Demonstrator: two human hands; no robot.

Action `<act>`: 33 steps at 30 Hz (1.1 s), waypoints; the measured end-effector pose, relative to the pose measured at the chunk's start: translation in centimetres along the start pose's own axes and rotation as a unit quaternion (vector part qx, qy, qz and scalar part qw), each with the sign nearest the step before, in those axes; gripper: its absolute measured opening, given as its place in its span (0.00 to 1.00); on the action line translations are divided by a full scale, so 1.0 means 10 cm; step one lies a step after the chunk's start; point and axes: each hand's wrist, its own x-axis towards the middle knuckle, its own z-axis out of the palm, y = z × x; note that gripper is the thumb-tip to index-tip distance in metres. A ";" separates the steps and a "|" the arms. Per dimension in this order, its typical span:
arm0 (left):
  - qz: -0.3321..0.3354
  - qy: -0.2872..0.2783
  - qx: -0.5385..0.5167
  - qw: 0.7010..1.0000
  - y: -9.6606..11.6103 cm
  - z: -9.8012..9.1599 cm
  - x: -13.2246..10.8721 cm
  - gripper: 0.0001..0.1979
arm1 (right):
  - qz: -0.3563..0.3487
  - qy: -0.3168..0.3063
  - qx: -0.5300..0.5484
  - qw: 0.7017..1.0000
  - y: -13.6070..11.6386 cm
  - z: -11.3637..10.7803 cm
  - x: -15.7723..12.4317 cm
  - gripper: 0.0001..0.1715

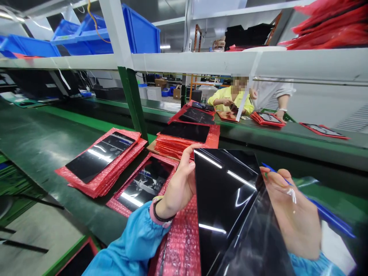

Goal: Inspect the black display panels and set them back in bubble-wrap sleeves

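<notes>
Green counter (43, 142) carries stacks of red bubble bags (100, 172) topped with dark glass panels. Left hand (181, 184) grips the left edge of a black glass panel (224, 199), held tilted over the bags. Right hand (293, 214), seen through clear film (270, 237), pinches that film.

Left hand (179, 184) gripping black glass panel (224, 203), right hand (290, 214) peeling clear film (267, 234)
</notes>
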 end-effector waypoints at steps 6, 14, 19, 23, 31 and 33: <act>0.008 0.014 -0.007 1.000 -0.03 -0.02 0.09 0.17 | 0.028 0.025 0.032 0.999 -0.03 0.04 0.01 0.13; 0.003 0.045 -0.021 0.999 -0.05 -0.02 0.12 0.14 | 0.040 0.032 0.039 0.998 0.03 0.05 0.01 0.18; -0.001 0.037 -0.037 0.999 -0.06 0.00 0.11 0.16 | 0.017 0.030 -0.006 0.999 0.06 0.07 -0.07 0.24; 0.019 0.069 -0.021 0.997 -0.08 0.00 0.12 0.17 | -0.049 -0.073 -0.059 0.994 0.08 0.04 -0.09 0.20; 0.036 0.127 0.059 0.989 -0.15 -0.06 0.13 0.25 | -0.097 -0.131 -0.133 0.978 0.16 -0.02 -0.11 0.23; 0.019 0.117 0.082 0.990 -0.17 -0.10 0.11 0.25 | -0.085 -0.141 -0.134 0.977 0.21 -0.04 -0.12 0.23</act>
